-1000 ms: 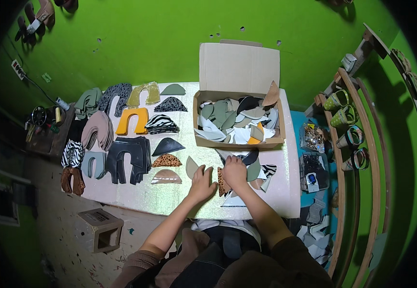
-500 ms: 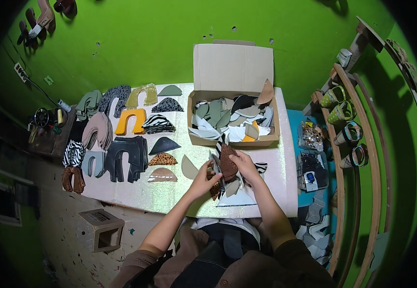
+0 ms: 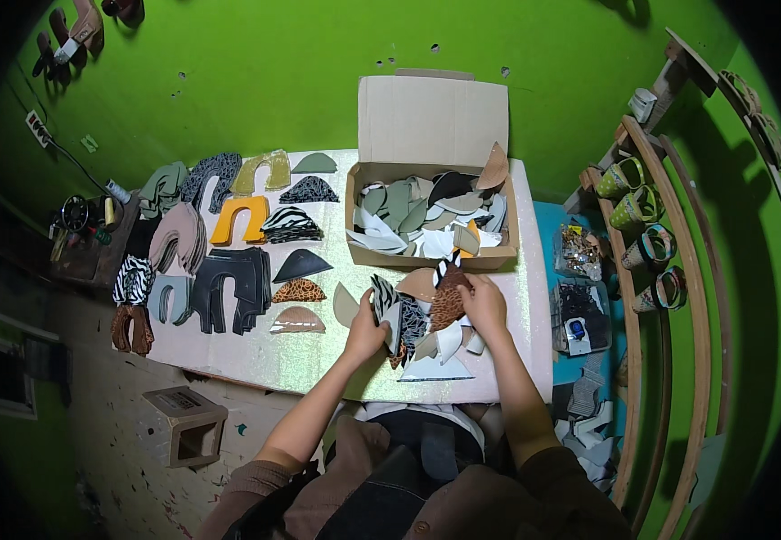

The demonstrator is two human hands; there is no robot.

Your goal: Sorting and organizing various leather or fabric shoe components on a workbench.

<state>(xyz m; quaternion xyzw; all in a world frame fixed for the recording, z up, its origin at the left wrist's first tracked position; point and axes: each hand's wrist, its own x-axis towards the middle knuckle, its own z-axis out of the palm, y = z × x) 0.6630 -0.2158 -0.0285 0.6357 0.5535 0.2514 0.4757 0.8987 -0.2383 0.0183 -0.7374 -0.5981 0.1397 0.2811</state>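
Observation:
My left hand (image 3: pixel 368 335) is closed on zebra-print cut pieces (image 3: pixel 383 295), held on edge at the left of a loose pile. To the right, my right hand (image 3: pixel 485 308) grips brown textured half-moon pieces (image 3: pixel 447 301). Between and below the hands lie a black-and-grey patterned piece (image 3: pixel 414 317), a tan piece (image 3: pixel 416 283) and white offcuts (image 3: pixel 435 370). A beige half-moon piece (image 3: pixel 345 306) rests just left of my left hand. Some pieces in the pile overlap, so their full shapes are hidden.
Behind the pile stands an open cardboard box (image 3: pixel 435 256) full of mixed cut pieces. Stacks of arch-shaped pieces (image 3: pixel 231 292) and half-moon pieces (image 3: pixel 299 290) cover the table's left side. Clear tubs (image 3: pixel 579 317) sit at the right, beside a wooden rack (image 3: pixel 678 360) with sandals.
My hands have moved apart. The brown pieces have shifted right with my right hand, and zebra-print pieces now show in my left. More of the patterned pieces between them is visible.

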